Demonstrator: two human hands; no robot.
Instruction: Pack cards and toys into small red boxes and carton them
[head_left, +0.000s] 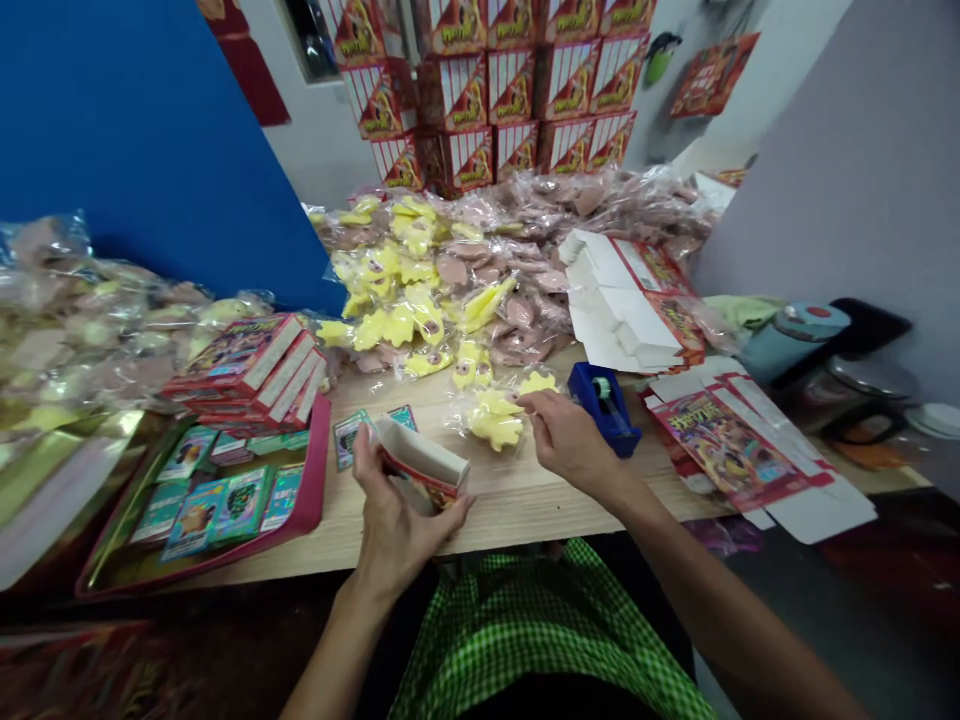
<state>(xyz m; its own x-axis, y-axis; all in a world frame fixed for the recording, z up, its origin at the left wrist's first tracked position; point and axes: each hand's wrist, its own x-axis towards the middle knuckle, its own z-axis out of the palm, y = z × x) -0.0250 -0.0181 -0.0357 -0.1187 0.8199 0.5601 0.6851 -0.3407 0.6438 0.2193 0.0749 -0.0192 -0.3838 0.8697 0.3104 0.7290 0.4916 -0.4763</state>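
Observation:
My left hand (401,520) is wrapped round a small red and white cardboard box (424,458), tilted, with its open end facing up. To its right, my right hand (555,430) pinches the edge of a yellow toy in a clear plastic bag (495,418), just above or on the wooden table. More bagged yellow toys (397,320) lie in a heap straight ahead. Beside my left hand, a picture card (349,438) rests on the table, and another is partly hidden behind the box.
A pink-rimmed tray (319,470) of card stacks stands at the left, with filled red boxes (240,360) at its back. A blue tape dispenser (607,410) is right of my right hand. Flattened boxes (739,440) lie farther right. Stacked display boxes (517,85) line the back.

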